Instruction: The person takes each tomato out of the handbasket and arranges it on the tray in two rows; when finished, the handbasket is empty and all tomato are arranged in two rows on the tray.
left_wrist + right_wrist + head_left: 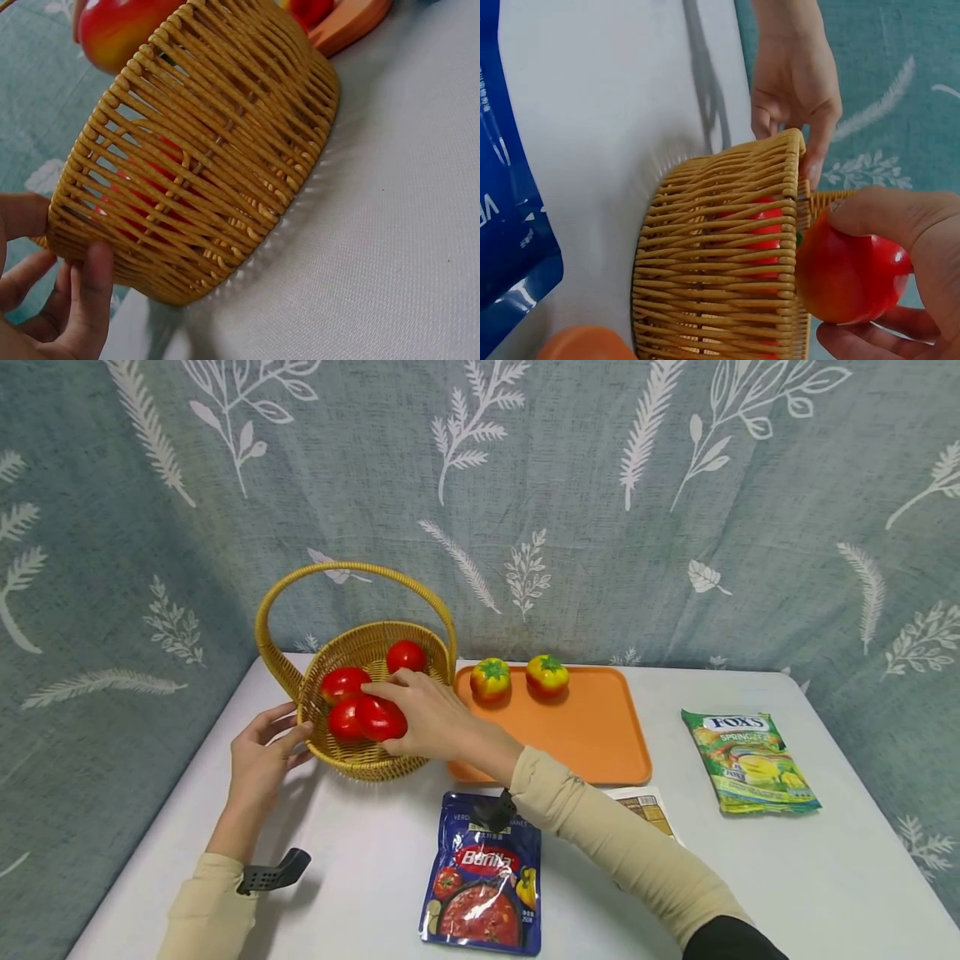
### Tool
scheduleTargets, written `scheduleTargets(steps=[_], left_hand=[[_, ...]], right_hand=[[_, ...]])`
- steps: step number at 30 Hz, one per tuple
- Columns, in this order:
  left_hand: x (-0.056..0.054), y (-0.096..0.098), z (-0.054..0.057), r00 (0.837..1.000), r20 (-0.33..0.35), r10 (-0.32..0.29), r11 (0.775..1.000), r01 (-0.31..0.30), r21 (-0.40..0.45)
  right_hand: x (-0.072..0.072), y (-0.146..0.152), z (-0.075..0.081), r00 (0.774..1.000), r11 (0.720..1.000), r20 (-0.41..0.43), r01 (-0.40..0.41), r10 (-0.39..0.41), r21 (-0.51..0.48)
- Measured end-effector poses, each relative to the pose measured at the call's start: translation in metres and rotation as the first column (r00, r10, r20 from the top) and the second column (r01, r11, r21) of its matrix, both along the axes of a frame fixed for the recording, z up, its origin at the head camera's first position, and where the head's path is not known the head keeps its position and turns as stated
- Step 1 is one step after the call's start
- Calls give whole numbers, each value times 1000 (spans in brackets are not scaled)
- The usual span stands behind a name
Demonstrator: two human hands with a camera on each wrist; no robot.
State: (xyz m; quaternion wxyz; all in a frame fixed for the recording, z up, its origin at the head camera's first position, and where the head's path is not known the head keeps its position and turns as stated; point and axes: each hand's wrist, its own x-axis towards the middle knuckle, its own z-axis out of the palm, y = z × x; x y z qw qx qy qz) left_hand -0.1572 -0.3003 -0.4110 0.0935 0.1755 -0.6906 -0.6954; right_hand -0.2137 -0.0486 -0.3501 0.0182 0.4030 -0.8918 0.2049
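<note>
A tan wicker basket [371, 764] with a tall arched handle stands at the left of the table. My left hand [258, 756] pinches its left rim, fingers on both sides of the weave in the left wrist view. Over the basket opening, my right hand [431, 714] holds a glossy red bell pepper [851, 274], its underside shading to orange. Several more red, shiny bell peppers [345, 683] lie inside the basket, partly hidden by the right hand. Two yellow-and-red bell peppers [547, 677] with green tops sit on an orange tray [585, 735].
A blue sauce pouch [480, 877] lies in front of the tray. At the right is a green snack bag [750, 762]. Under the right forearm a printed packet [648, 806] is partly covered. A patterned grey-green cloth [570, 568] hangs behind the white table.
</note>
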Motion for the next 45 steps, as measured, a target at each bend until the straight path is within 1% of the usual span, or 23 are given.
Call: scheduleTargets(steps=[6, 12, 19, 24, 28, 32, 36, 40, 45], left_hand=[[0, 0, 0, 1000, 7, -4, 1000, 4, -1], [0, -1, -1, 1000, 15, 3, 1000, -3, 1], [-1, 0, -1, 1000, 6, 1, 1000, -1, -4], [-1, 0, -1, 1000, 7, 2, 1000, -2, -5], [0, 0, -1, 1000, -8, -5, 1000, 5, -1], [1, 0, -1, 1000, -19, -15, 1000, 15, -7], [1, 0, -1, 1000, -17, -19, 1000, 19, -19], [1, 0, -1, 1000, -9, -16, 1000, 16, -16], [1, 1, 0, 1000, 0, -7, 1000, 7, -7]], right_hand=[[-1, 6, -1, 1000, 1000, 20, 11, -10, -27], [-2, 13, 0, 1000, 999, 9, 10, -9, -49], [-1, 20, 0, 1000, 998, 5, 22, -21, -59], [1, 27, 1, 999, 997, 43, 36, -34, -65], [3, 33, 1, 997, 996, 67, 47, -42, -80], [3, 38, 1, 997, 994, 60, 51, -46, -92], [4, 43, 2, 996, 993, 63, 64, -58, -101], [4, 49, 3, 995, 990, 69, 75, -67, -116], [4, 57, 2, 997, 988, 57, 67, -59, -141]])
